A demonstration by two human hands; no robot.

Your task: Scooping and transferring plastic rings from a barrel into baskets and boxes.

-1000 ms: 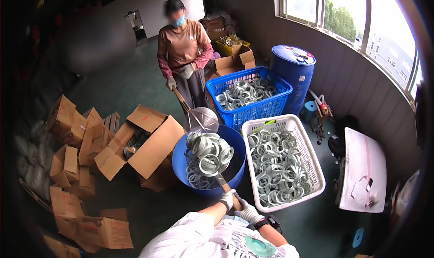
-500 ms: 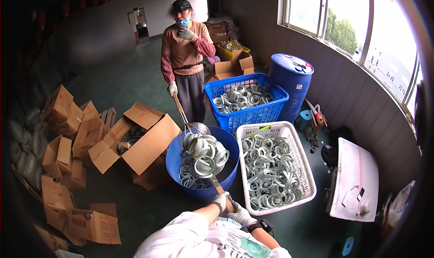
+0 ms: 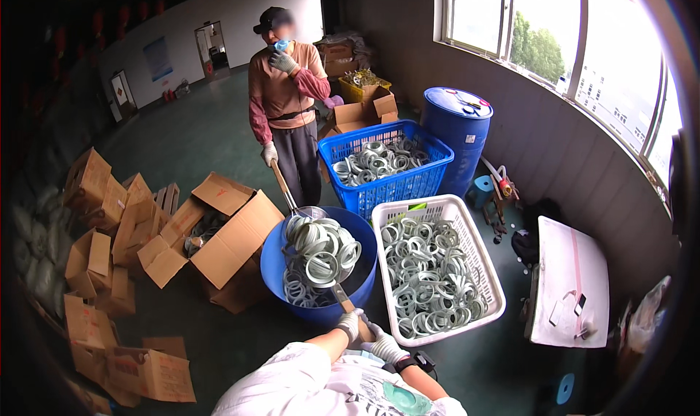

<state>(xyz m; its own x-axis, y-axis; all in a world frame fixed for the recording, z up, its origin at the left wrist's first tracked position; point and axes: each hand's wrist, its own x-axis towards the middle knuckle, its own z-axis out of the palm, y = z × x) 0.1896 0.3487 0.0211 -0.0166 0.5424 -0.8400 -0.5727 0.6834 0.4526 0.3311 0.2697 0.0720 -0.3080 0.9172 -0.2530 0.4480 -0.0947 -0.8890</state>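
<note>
Both of my hands, in striped white work gloves, grip the wooden handle (image 3: 356, 320) of a long-handled skimmer. My left hand (image 3: 351, 325) is wrapped round it higher up, while my right hand (image 3: 385, 345) closes on its lower end. On the skimmer's head lies a heap of pale metallic-looking rings (image 3: 321, 251), over a round blue tub (image 3: 270, 269); the heap mostly hides the head. More rings (image 3: 299, 290) lie inside the tub. Across from me, a co-worker's gloved hand (image 3: 269, 153) holds another skimmer (image 3: 283, 185), its head partly behind my heap.
Right of the tub stands a white basket (image 3: 388, 299) full of rings. Behind it are a blue basket (image 3: 379, 190) of rings and a blue drum (image 3: 458, 142). Open cartons (image 3: 240, 237) crowd the left side. A white panel (image 3: 572, 285) stands at right.
The whole view has shifted slightly. The co-worker's head has turned toward the left. My hands keep their hold on the skimmer, and the rings still rest on it over the tub.
</note>
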